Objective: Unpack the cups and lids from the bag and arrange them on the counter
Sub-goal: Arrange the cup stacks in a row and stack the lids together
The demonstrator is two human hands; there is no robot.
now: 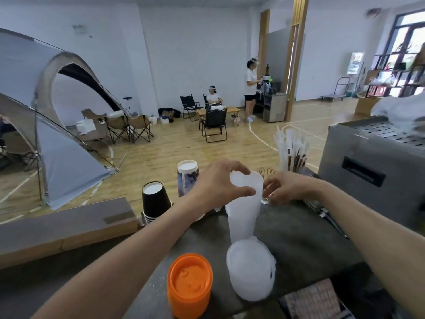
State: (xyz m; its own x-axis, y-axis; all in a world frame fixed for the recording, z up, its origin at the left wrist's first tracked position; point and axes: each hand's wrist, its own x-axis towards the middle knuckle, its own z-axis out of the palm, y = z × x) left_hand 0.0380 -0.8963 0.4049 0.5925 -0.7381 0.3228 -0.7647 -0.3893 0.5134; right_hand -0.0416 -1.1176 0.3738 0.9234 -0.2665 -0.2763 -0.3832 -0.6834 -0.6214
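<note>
A tall stack of upside-down translucent plastic cups (242, 217) stands on the dark counter (299, 236). My left hand (220, 183) grips the top of the stack with thumb and fingers around its upper end. My right hand (284, 187) touches the stack's right side near the top, fingers curled. A pile of clear domed lids in a plastic wrap (250, 270) lies just in front of the stack. Upside-down black paper cups (155, 201) and a patterned paper cup stack (187, 178) stand to the left behind my left arm.
An orange-lidded container (189, 284) stands at the near counter edge. A holder of straws and stirrers (291, 148), a wire whisk and a small glass stand at the back right. A large steel machine (377, 166) fills the right. A wooden ledge (64, 224) runs left.
</note>
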